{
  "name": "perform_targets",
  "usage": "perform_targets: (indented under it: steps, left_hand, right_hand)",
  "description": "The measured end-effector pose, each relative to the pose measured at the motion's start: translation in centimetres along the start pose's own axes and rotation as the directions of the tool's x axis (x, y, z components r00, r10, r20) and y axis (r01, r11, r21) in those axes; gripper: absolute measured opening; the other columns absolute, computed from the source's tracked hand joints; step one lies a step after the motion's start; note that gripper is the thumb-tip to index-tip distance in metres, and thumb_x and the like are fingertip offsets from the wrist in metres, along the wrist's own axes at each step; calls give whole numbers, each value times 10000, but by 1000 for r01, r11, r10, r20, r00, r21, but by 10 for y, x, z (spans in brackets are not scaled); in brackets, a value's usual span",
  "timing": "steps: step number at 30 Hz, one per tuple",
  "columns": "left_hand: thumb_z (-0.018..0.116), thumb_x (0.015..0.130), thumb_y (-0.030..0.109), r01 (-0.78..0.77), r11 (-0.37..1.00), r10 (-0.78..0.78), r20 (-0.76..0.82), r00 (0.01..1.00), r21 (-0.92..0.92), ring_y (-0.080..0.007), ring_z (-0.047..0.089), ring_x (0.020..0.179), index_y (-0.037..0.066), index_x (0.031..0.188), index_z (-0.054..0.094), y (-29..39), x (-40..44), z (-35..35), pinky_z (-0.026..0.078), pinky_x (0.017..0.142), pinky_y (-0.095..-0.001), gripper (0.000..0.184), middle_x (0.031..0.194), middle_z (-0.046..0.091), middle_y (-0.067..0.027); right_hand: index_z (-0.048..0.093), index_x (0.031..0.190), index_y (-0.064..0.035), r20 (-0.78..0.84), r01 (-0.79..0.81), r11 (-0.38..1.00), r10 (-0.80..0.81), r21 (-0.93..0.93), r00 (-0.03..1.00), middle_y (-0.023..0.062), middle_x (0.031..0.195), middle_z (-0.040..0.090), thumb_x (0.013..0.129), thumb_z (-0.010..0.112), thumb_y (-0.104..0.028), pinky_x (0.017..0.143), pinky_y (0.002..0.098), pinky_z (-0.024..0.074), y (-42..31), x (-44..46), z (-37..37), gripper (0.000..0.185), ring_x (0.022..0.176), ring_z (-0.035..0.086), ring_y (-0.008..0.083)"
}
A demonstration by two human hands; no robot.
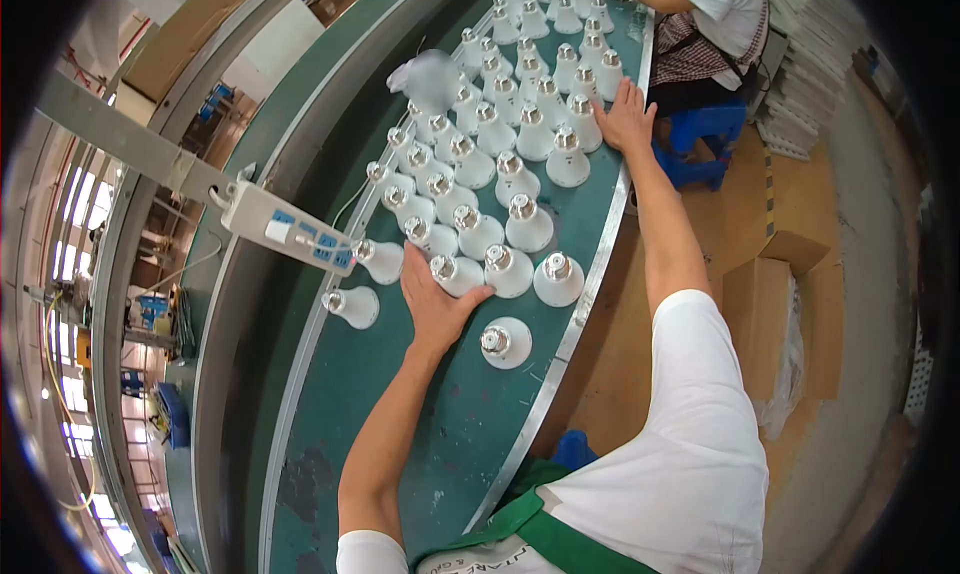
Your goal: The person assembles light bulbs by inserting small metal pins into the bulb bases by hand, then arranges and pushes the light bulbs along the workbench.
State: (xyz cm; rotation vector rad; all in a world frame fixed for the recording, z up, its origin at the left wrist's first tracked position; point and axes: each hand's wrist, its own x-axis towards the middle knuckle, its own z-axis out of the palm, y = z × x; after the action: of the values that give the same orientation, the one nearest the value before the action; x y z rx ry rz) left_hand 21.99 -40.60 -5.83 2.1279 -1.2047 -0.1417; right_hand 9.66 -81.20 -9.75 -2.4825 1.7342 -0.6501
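Many white light bulbs (529, 226) stand on the green belt surface (455, 414), metal caps upward. My left hand (437, 302) is low against the near side of the group, thumb and fingers spread around a bulb (456, 277), apparently touching it. Farther up, my right hand (627, 124) is open beside the bulbs at the right edge, close to a bulb (583, 126); whether it touches one I cannot tell. Nearer to me, a single bulb (506, 343) stands apart. At the left edge another bulb (352, 307) tilts to the left.
A power strip (288, 228) on a grey bar juts over the left edge. A crumpled translucent bag (428, 80) lies by the far bulbs. Another person (722, 14) sits at the far right by a blue stool (705, 139). An open cardboard box (757, 319) stands on the floor at right.
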Motion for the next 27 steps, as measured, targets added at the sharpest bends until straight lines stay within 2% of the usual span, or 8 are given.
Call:
perform_targets:
  steps: [4,7,10,14,18,21,24,27]
  left_hand:
    - [704,733,390,131,944,-157,-64,985,-302,-370,178,1374,-69,1430,113,-4,-45,-17,127,1128,-395,1022,1469,183,-267]
    - [749,695,392,100,917,-90,44,995,-387,-383,161,1375,-62,1435,69,20,-95,-21,121,1126,-425,1102,1479,144,-266]
    - [807,629,395,7,992,10,133,991,-128,-399,126,1379,-53,1435,10,55,-95,-7,114,1121,-458,1218,1483,92,-274]
    - [860,525,424,-4,999,5,12,1000,-44,-381,206,1334,-52,1434,-7,41,-62,13,167,1109,-442,1343,1462,144,-257]
    - [851,547,428,-4,1000,3,49,999,24,-420,105,1377,-37,1435,-9,43,-49,12,116,1110,-503,1320,1477,72,-290]
    - [845,542,461,19,987,-16,16,1000,-157,-418,103,1381,-36,1436,-3,37,-41,15,121,1103,-526,1329,1480,83,-282]
    - [863,501,461,36,987,-40,-24,999,-159,-371,303,1304,-56,1428,12,33,-32,19,165,1100,-453,1360,1452,212,-245]
    - [822,547,524,80,996,-81,-28,996,-25,-418,124,1376,-45,1433,20,35,-24,22,148,1100,-520,1324,1483,103,-272]
  right_hand:
    - [153,1448,17,-14,-1,1000,2,28,1000,176,1487,248,829,402,-676,1097,543,152,1,2,0,962,1386,220,288]
    - [160,1447,14,-4,-4,1000,4,23,1000,176,1482,256,824,404,-683,1096,543,157,0,2,-2,966,1384,223,285]
    - [166,1446,14,-17,-2,999,2,44,1000,175,1473,273,821,405,-688,1094,544,159,1,1,1,970,1374,243,288]
    - [166,1445,18,3,-2,1000,2,16,1000,174,1472,275,824,413,-680,1094,541,160,-1,2,-4,967,1370,251,294]
    - [174,1442,22,-16,-2,1000,3,13,1000,177,1467,283,822,427,-670,1095,540,159,1,2,-2,963,1369,251,296]
    - [180,1440,23,-25,6,1000,-6,19,1000,179,1460,294,820,436,-666,1094,541,160,-2,1,-3,962,1365,257,296]
    - [185,1437,26,-26,4,1000,-4,17,1000,179,1456,302,816,448,-662,1091,541,166,-2,1,-4,964,1363,261,296]
    - [183,1437,28,-18,5,1000,-4,28,1000,184,1460,295,814,452,-661,1091,541,169,-1,1,-4,966,1364,264,298]
